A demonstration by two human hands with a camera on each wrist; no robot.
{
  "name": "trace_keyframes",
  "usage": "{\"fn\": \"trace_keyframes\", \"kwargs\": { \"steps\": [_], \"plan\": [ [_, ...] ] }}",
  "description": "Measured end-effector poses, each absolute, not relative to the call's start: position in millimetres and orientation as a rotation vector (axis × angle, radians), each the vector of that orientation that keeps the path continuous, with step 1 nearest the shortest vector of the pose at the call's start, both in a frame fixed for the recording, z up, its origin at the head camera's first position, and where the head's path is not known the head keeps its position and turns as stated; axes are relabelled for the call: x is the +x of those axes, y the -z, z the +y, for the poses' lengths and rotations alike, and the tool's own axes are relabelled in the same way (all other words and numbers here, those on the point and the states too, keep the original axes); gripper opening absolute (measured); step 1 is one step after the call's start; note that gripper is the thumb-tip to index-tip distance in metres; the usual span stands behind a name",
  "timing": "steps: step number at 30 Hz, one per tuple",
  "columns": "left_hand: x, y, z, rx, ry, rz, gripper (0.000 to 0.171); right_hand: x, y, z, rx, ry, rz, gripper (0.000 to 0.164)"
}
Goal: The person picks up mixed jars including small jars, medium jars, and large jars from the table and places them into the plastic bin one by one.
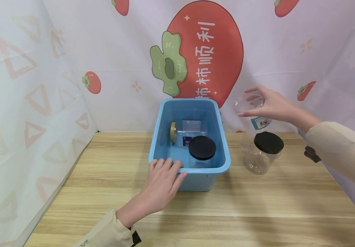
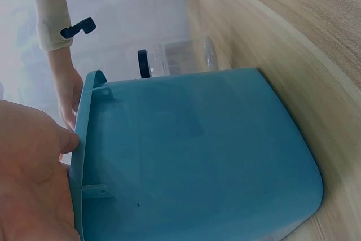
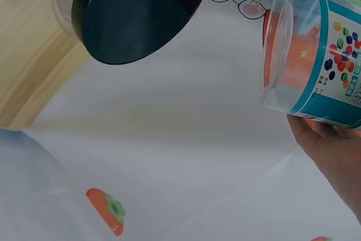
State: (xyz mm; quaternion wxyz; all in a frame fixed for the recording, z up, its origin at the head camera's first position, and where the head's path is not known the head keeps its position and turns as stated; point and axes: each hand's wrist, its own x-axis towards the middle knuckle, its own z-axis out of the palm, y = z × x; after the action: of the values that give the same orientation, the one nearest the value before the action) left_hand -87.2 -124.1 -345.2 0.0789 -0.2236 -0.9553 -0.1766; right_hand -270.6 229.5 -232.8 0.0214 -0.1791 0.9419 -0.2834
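My left hand (image 1: pixel 163 185) grips the front rim of a blue plastic bin (image 1: pixel 226 156), fingers curled over the edge. In the left wrist view its thumb lies against the outside of the bin (image 2: pixel 197 150). To the right of the bin, my right hand (image 1: pixel 274 106) holds a clear plastic jar (image 1: pixel 260 123) up above the table, thumb and fingers around it. Coloured dots and a teal band mark its label (image 3: pixel 341 60) in the right wrist view. Below it stands a clear jar with a black lid (image 1: pixel 268 142).
Inside the bin, a gold-lidded clear jar (image 1: pixel 173 132) lies on its side, and a black-lidded jar (image 1: pixel 202 147) stands in front of it. The wooden table (image 1: pixel 109 181) meets a strawberry-print cloth (image 1: pixel 118 103) at the back.
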Motion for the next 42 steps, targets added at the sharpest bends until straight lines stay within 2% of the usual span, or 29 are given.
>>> {"fn": "trace_keyframes", "kwargs": {
  "steps": [15,19,42],
  "plan": [
    [-87.7,345.9,-127.3,-0.714,0.439,-2.850,0.026,-272.0,233.4,205.2,-0.661,0.944,2.867,0.084],
    [-89.1,345.3,-129.4,-0.743,0.397,-2.849,0.026,-272.2,234.1,201.5,-0.673,0.926,2.873,0.087],
    [-95.7,334.5,-140.0,-0.917,0.248,-2.848,0.017,-277.5,229.3,174.4,-0.746,0.924,2.870,0.086]
  ]
}}
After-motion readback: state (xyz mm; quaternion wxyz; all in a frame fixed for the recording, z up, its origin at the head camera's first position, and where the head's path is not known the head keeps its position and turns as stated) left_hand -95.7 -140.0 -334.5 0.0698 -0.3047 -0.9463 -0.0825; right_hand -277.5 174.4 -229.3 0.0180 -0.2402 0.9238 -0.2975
